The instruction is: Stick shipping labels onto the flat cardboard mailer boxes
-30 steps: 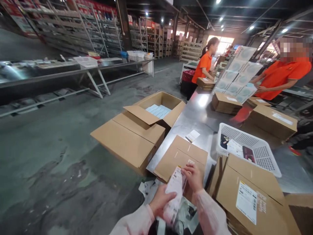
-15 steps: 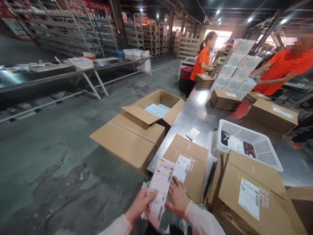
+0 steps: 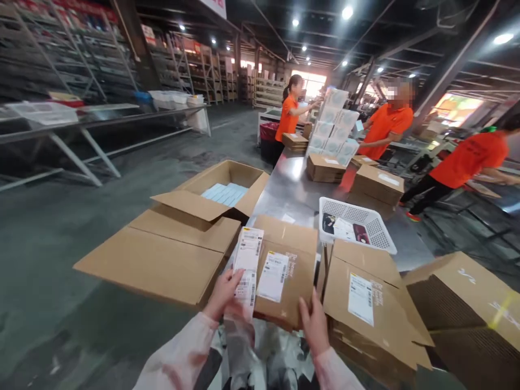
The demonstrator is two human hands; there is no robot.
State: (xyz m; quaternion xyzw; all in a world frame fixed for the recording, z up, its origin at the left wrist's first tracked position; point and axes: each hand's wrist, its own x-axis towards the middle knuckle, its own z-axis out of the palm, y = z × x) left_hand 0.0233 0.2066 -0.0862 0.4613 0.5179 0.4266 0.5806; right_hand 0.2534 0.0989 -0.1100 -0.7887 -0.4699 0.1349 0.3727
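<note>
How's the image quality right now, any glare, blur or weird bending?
Head view: glare whitens the metal table toward its far end; head view: ceiling lamps and far window look blown out; head view: the pillar leans, likely wide-angle distortion; head view: left shelving is smeared, fine print on labels unreadable.

Beyond the grip, a dark grey, stained floor (image 3: 134, 203) runs back to metal shelving (image 3: 207, 70). A long table (image 3: 150, 115) stands far off to the left. Past the grip, daylight glows through a window (image 3: 311, 84), and bright ceiling lights (image 3: 347, 13) hang from a dark roof (image 3: 268, 21) with beams overhead.
</note>
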